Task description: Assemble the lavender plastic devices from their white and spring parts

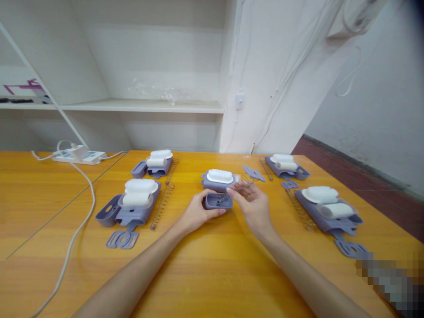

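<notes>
My left hand [202, 208] grips a small grey plastic box [212, 206] with its hollow side facing me. My right hand [253, 203] pinches a thin metal coil spring [224, 198]; one end of it lies inside the box, while other coils show behind my fingers. Just beyond the box lies a grey perforated plastic case [215, 184] with a white oval piece [220, 176] on top. A flat grey slotted plate [254, 173] is on the table behind my right hand, partly overlapped by spring coils.
Similar sets of grey cases, white rolls and springs stand at left [137, 199], back left [159, 161], right [327, 206] and back right [284, 162] on the wooden table [212, 274]. A power strip [79, 154] with a white cable [91, 198] is at left. Behind is a white shelf [145, 106].
</notes>
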A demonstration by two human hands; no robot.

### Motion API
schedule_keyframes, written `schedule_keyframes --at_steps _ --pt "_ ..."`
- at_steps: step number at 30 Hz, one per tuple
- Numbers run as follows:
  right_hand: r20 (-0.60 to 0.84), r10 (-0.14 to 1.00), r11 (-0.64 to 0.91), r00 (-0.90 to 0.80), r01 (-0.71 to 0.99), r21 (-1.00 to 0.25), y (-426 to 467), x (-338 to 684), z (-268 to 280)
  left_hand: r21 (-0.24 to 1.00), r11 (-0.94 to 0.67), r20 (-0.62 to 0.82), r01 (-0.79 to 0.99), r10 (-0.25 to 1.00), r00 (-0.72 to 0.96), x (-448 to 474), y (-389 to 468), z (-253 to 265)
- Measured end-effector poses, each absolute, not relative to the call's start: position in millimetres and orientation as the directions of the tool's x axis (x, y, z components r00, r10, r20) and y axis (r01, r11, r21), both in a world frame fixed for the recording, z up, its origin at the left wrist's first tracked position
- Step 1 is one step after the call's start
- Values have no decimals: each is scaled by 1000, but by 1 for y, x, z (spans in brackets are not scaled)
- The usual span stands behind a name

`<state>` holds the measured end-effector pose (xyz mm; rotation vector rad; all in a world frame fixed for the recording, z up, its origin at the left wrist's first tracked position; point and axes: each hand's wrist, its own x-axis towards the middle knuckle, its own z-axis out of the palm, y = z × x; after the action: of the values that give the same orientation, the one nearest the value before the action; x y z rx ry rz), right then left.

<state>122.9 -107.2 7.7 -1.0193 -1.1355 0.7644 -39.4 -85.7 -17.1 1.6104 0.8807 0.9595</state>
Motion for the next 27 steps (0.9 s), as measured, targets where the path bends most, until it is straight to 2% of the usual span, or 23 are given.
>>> schedule_keyframes --at_steps 6,27 --pt "363 906 342 219 129 -931 -109 120 0 961 -246 174 123 889 423 -40 -86 -21" --pt "406 895 375 182 184 -909 -111 121 0 961 -237 157 142 891 425 -39 -84 -26"
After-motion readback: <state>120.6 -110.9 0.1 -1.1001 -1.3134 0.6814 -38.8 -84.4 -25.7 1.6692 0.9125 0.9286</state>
